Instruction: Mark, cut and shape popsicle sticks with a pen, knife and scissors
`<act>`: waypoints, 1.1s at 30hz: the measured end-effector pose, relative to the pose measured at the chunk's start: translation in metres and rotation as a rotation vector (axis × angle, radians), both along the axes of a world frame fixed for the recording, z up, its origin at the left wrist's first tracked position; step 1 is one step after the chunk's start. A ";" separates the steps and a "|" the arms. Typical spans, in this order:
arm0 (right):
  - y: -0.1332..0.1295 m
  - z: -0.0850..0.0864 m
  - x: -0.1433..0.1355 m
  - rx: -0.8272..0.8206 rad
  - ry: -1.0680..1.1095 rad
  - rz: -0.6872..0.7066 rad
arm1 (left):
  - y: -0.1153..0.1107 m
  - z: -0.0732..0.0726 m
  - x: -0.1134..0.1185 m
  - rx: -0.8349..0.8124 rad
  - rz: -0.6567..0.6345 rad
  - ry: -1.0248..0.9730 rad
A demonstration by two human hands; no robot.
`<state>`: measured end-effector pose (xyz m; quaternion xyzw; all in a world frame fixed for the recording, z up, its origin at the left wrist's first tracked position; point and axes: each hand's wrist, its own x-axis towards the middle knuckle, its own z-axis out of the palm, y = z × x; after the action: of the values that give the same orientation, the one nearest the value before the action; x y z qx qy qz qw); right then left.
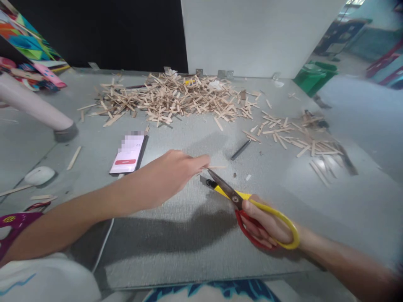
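Note:
Pinched in my left hand (181, 174) is a thin wooden stick (218, 167), its free end pointing right. My right hand (264, 220) grips a pair of scissors (234, 199) with one red and one yellow handle. The scissor tips reach the stick close to my left fingertips; whether the blades are fully closed is hard to make out. Under the scissors lies a yellow and black tool (220, 189), partly covered, its kind unclear. Beyond my hands rests a dark, pen-like rod (241, 149).
A big heap of wooden sticks (176, 98) spreads along the panel at the back, with a smaller scatter (292, 132) at right. A phone (128, 153) with a white cable, a white mouse (39, 175) and a pale post (34, 102) are at left. A green bin (315, 77) stands beyond the table.

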<state>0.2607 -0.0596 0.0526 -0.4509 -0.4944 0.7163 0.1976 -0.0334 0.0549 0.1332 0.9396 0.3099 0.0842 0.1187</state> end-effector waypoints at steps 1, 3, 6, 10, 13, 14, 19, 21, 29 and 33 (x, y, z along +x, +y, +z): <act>0.001 0.001 0.000 -0.010 -0.003 0.006 | 0.001 0.002 -0.002 -0.010 -0.020 0.037; 0.002 0.002 0.000 -0.025 0.006 0.022 | 0.002 0.006 -0.005 -0.042 -0.036 0.090; 0.004 0.003 0.002 -0.020 0.035 0.016 | 0.006 0.012 -0.004 -0.070 0.005 0.059; 0.004 0.001 0.004 0.073 0.090 -0.068 | 0.007 0.022 0.007 -0.330 0.185 -0.208; 0.001 0.002 0.002 0.104 0.149 -0.060 | 0.004 0.026 0.014 -0.583 0.240 -0.371; 0.000 0.002 0.001 0.107 0.166 -0.051 | 0.003 0.026 0.015 -0.637 0.236 -0.396; -0.007 0.006 -0.001 0.146 0.214 0.011 | -0.003 0.020 0.018 -0.739 0.213 -0.448; -0.008 0.007 -0.001 0.141 0.210 0.008 | -0.005 0.017 0.019 -0.745 0.207 -0.466; -0.007 0.011 0.000 0.066 0.162 -0.002 | -0.010 0.017 0.021 -0.690 0.205 -0.499; -0.007 0.004 0.002 -0.120 0.165 0.017 | -0.012 0.009 0.022 -0.450 0.213 -0.398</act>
<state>0.2628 -0.0663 0.0567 -0.3973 -0.4363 0.7811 0.2043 -0.0112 0.0426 0.1427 0.8170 0.3883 0.2078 0.3722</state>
